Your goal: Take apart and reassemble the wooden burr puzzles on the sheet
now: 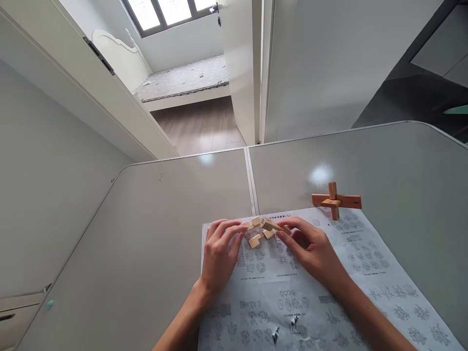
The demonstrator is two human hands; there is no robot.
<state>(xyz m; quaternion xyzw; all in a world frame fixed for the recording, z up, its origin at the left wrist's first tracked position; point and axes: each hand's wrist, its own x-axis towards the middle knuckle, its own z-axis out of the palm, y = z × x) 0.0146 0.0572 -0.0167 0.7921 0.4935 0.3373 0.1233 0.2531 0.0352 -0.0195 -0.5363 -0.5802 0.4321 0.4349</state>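
Observation:
My left hand point(221, 243) pinches a pale notched wooden puzzle piece point(255, 221) between thumb and fingers. In my right hand point(310, 243), another light wooden puzzle piece point(268, 224) with dark markings is held by the thumb and fingertips, its marked end close to the left piece. Whether those two touch, I cannot tell. Just below them, a third notched wooden piece point(255, 241) rests on the printed instruction sheet point(263, 287). Beyond my right hand stands a reddish-brown wooden cross-shaped puzzle point(332, 201), its bars fitted through each other.
Two small dark scraps or torn spots point(275, 335) show on the sheet near me. The grey table point(153, 243) has a seam and a rounded far edge. Past it are an open door point(241, 63) and a bed point(186, 78); a white wall point(329, 68) rises at the right.

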